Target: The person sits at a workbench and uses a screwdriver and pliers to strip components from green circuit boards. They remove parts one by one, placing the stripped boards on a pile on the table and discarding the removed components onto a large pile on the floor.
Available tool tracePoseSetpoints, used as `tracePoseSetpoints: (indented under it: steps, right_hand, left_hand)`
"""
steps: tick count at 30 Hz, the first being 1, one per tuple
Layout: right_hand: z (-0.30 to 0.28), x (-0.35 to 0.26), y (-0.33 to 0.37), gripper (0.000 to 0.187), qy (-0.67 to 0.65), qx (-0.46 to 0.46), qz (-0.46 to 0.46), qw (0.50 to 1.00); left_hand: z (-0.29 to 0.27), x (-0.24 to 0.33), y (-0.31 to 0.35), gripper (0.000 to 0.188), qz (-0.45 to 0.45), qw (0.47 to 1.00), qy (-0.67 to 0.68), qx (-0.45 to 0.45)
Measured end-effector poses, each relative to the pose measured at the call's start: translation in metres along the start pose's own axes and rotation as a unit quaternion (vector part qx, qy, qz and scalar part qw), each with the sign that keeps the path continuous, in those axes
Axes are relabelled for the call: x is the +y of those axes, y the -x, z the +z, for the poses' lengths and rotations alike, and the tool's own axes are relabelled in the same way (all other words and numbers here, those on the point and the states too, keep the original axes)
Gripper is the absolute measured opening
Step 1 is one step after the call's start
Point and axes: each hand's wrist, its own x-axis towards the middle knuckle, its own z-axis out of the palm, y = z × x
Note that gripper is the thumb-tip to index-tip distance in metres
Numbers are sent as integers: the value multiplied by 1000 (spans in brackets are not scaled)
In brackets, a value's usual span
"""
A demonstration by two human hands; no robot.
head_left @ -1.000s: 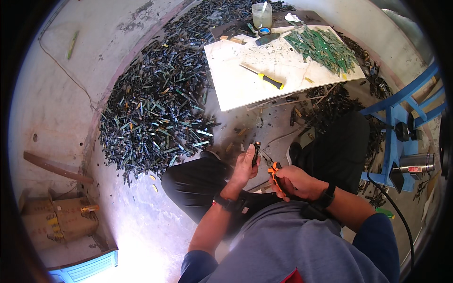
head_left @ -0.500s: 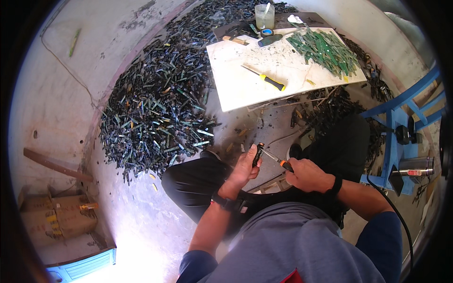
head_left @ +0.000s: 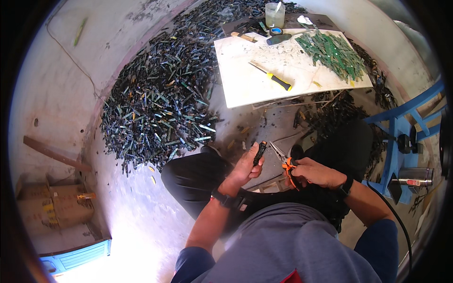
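Observation:
My left hand (head_left: 243, 170) is closed around a short, dark, stick-like part (head_left: 260, 153) with a copper-coloured bit at its upper end. In my right hand (head_left: 320, 172) are long-nose pliers (head_left: 288, 163) with orange and black handles. Their handles are spread and their tips point up and left, just right of the dark part and apart from it. Both hands are held above my crossed legs. What the dark part is exactly cannot be made out.
A large heap of dark strips (head_left: 155, 104) covers the floor at left. Ahead, a white board (head_left: 240, 80) bears a yellow-black screwdriver (head_left: 279, 81), green strips (head_left: 332, 54) and a roll of tape (head_left: 276, 31). A blue chair (head_left: 394, 141) with a steel cup (head_left: 415, 177) stands at right.
The pliers have drawn back from the dark part's end and turned, with their handles now spread. My left hand keeps its hold on the part. The view has shifted slightly.

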Motion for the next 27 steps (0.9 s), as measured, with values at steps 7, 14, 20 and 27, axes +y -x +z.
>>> tracePoseSetpoints:
  steps: [7, 14, 20, 27]
  right_hand:
    - [5, -5, 2, 33, -55, -64, 25, 996]
    - [14, -9, 0, 34, -122, -91, 48, 987]
    - [23, -9, -5, 35, -173, -94, 48, 979]
    - [39, 3, -12, 42, -273, -67, 56, 958]
  left_hand:
    - [3, 3, 2, 61, 18, 999, -22, 18]
    - [4, 4, 1, 62, 38, 997, -65, 24]
    - [10, 5, 4, 62, 49, 994, -86, 49]
    - [6, 1, 0, 64, 46, 993, -98, 54]
